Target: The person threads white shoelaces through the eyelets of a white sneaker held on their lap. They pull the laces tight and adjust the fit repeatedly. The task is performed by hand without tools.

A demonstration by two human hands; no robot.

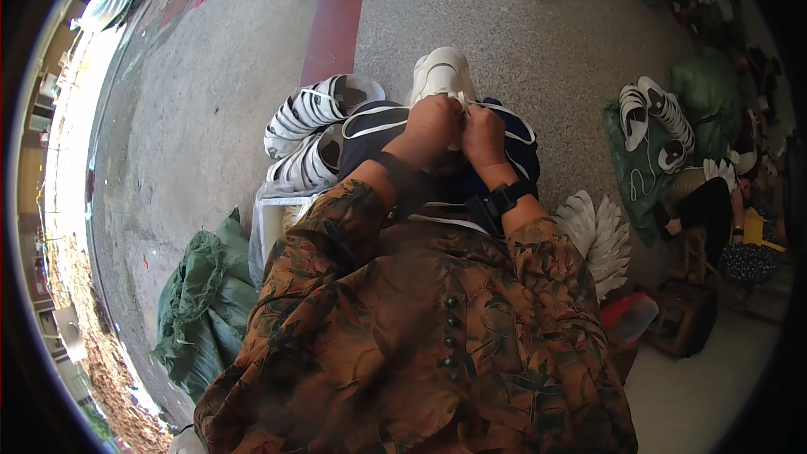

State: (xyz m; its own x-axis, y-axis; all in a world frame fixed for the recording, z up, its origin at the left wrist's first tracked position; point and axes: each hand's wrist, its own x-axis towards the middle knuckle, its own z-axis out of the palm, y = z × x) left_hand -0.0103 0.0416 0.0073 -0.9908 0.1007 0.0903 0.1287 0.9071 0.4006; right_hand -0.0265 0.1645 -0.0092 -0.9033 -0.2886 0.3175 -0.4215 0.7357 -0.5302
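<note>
A cream-white sneaker (443,74) rests over my lap with its rounded end pointing away from me. Both hands are closed at its near part, side by side. My left hand (433,124) pinches a white shoelace (376,128), which loops out to the left across my dark-clad thigh. Close beside it, my right hand (485,136) also grips lace, and another loop curves out to the right. The fingertips nearly meet, and they hide the eyelets and much of the shoe's opening. A dark band circles my left forearm, and a black watch (504,197) is on my right wrist.
Stacked white shoes (307,122) stand close at my left, above a green sack (202,303). More white shoes (538,227) lie at my right and at the top, some on green sacking (632,170). At far right a person sits near a wooden stool (685,315).
</note>
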